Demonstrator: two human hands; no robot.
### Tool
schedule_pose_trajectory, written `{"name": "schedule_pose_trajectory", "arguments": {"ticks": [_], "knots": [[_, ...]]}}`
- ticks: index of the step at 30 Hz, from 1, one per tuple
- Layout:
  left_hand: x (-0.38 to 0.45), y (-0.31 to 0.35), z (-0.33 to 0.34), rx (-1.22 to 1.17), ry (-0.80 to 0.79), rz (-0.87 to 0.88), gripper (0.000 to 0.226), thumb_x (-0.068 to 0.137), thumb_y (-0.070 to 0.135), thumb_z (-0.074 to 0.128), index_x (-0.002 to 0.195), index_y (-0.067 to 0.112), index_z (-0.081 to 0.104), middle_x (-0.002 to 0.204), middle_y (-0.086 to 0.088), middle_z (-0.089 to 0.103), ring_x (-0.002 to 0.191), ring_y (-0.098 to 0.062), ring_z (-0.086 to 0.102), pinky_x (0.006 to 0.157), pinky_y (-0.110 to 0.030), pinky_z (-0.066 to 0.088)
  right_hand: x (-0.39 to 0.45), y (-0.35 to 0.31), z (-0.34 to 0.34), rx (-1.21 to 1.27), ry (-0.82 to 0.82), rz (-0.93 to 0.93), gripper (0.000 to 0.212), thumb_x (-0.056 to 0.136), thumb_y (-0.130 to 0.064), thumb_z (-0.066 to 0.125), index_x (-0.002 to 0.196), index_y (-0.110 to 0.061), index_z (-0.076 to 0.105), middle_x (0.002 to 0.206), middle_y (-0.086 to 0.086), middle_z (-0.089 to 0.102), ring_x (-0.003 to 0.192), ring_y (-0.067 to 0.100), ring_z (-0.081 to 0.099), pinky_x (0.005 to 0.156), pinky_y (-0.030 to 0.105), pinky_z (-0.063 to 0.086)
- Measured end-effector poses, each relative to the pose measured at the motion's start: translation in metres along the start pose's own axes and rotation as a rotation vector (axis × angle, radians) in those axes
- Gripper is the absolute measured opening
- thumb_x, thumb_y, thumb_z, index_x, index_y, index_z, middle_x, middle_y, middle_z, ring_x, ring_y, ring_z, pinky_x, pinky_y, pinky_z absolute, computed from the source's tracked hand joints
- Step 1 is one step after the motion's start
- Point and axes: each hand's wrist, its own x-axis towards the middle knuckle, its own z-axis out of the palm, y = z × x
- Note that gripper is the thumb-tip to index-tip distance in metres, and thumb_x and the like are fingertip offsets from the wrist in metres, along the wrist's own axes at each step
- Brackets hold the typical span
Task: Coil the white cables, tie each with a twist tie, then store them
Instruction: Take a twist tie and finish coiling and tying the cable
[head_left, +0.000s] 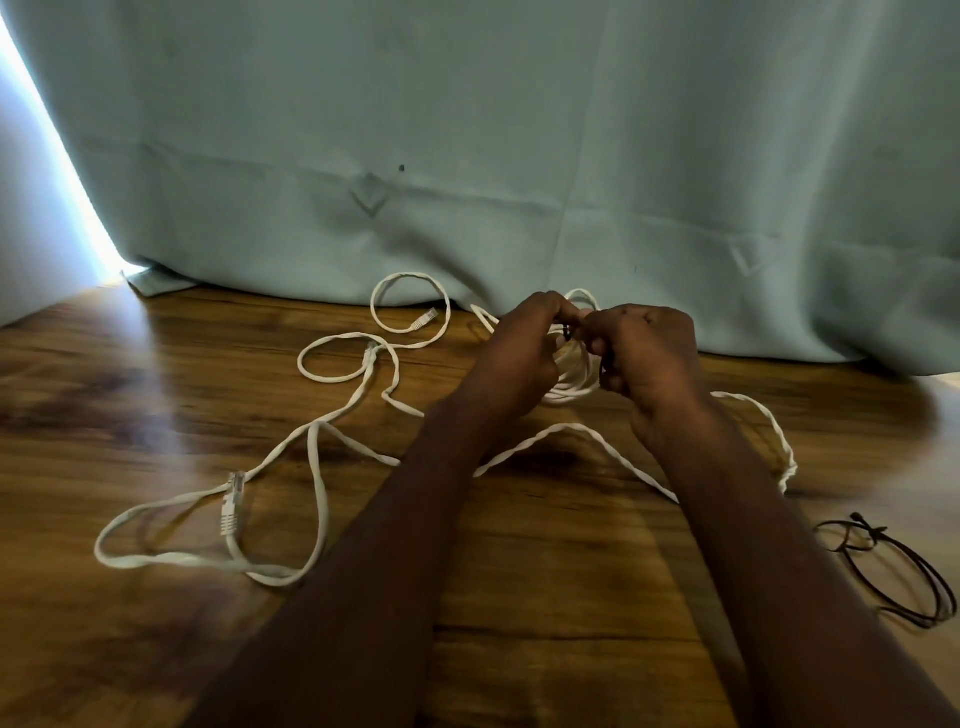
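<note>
You hold a coiled white cable (571, 376) raised just above the wooden table (156, 415), between your two hands near the far edge in front of the curtain. A short dark twist tie (567, 332) sits at the top of the coil, where your fingertips meet. Your left hand (519, 358) has its fingers curled over the coil's left side, with the tips pinched at the tie. Your right hand (649, 353) is curled likewise, its fingertips closed on the tie from the other side and its lower fingers wrapped at the coil's right edge. A twisted white strand (587, 431) trails from the coil area, runs under your forearms and loops round to the right. A second white cable (317, 467) lies loose and uncoiled on the table to your left, its plug connector (232, 501) resting on it. Spare black ties (893, 571) lie bundled on the table beside your right forearm. A pale blue-green curtain (467, 130) hangs behind, its hem touching the tabletop.
</note>
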Motion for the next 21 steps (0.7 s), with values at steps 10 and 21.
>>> {"name": "schedule_pose_trajectory", "arguments": {"ticks": [10, 21], "knots": [[0.002, 0.002, 0.003, -0.042, 0.033, -0.052, 0.013, 0.084, 0.002, 0.072, 0.089, 0.014, 0.073, 0.086, 0.006, 0.072, 0.085, -0.011, 0.068, 0.075, -0.029, 0.053, -0.001, -0.005, -0.005, 0.271, -0.055, 0.126, 0.016, 0.091, -0.010, 0.068, 0.075, -0.009, 0.069, 0.062, 0.003, 0.059, 0.041, 0.010, 0.042, 0.040, 0.022, 0.031], [-0.002, 0.007, -0.003, -0.252, 0.073, -0.143, 0.033, 0.083, -0.002, 0.076, 0.096, 0.015, 0.051, 0.086, -0.015, 0.065, 0.081, -0.027, 0.070, 0.073, -0.051, 0.062, 0.007, -0.002, -0.010, 0.232, 0.011, -0.226, 0.031, 0.091, -0.001, 0.061, 0.113, -0.019, 0.075, 0.109, -0.007, 0.079, 0.106, 0.008, 0.071, 0.078, 0.030, 0.051]]}}
